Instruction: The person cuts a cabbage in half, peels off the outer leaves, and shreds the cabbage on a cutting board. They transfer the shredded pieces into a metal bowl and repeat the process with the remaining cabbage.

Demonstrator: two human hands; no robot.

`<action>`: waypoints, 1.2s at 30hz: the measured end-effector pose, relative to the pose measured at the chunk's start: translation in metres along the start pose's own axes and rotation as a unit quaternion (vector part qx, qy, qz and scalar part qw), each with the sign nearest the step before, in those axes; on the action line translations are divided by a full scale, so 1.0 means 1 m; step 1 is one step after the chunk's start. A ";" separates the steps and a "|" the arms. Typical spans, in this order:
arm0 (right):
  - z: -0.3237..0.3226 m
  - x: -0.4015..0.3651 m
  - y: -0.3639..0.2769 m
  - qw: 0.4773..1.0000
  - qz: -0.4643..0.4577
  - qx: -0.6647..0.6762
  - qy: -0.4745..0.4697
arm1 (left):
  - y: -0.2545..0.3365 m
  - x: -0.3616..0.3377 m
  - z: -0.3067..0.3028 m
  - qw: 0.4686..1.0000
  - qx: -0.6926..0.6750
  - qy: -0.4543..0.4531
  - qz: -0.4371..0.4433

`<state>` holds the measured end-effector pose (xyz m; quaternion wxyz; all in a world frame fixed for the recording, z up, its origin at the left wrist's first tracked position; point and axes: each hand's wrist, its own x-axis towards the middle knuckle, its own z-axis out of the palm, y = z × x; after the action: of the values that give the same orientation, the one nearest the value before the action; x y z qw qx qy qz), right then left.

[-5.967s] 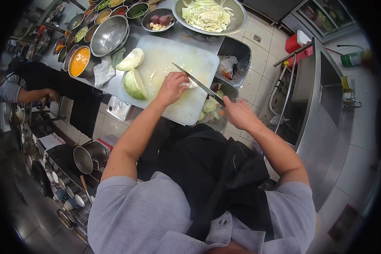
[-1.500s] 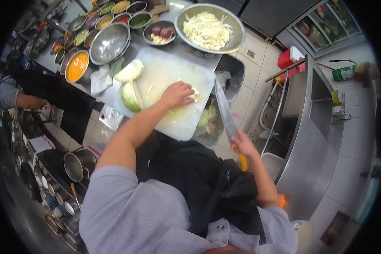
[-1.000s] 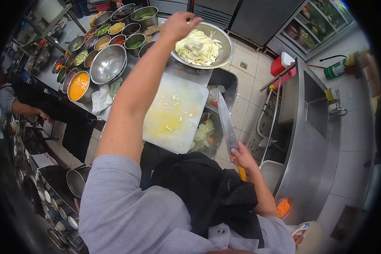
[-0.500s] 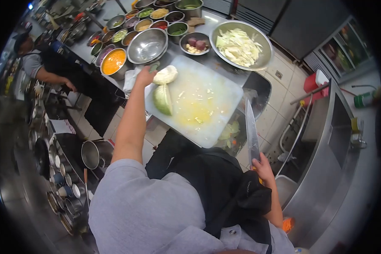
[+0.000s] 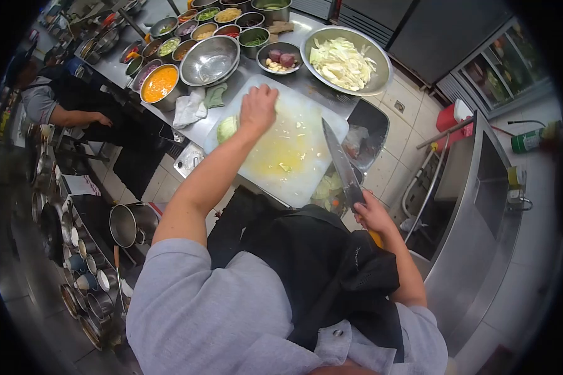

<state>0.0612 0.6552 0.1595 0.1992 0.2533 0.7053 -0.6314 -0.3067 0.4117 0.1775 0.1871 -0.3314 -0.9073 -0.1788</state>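
My left hand [image 5: 258,111] is over the upper left of the white cutting board [image 5: 294,178], its fingers curled down on a cabbage piece that they almost wholly hide. Another cabbage wedge [image 5: 228,128] lies at the board's left edge, partly behind my left wrist. My right hand [image 5: 372,212] is closed round the handle of a large knife [image 5: 341,159]. The blade points up and left, its tip over the board's right side. Small pale scraps and yellowish wet marks show on the board.
Beyond the board are a bowl of cut cabbage [image 5: 385,69], a bowl of onions and garlic [image 5: 279,70], an empty metal bowl [image 5: 211,60] and an orange-filled pot [image 5: 159,84]. A dark bin [image 5: 374,125] stands right of the board. A person [image 5: 40,103] is at the left.
My left hand has moved right over the board, and the white cabbage piece has gone from its earlier place. The knife has come up and left, over the board. The whole view has shifted slightly.
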 end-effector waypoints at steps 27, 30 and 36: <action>0.036 0.019 -0.085 0.811 -0.117 -0.570 0.056 | 0.067 -0.112 0.034 0.967 -0.205 -0.051 0.145; 0.034 0.007 -0.106 0.825 -0.071 -0.560 0.017 | 0.064 -0.113 0.039 0.959 -0.236 -0.027 0.158; 0.047 0.057 -0.052 0.842 -0.095 -0.531 0.029 | 0.065 -0.117 0.045 0.963 -0.234 -0.011 0.133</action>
<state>-0.0179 0.6105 0.1604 0.2210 0.0588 0.9588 -0.1687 -0.1903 0.4162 0.0981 0.1165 -0.4851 -0.7900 -0.3564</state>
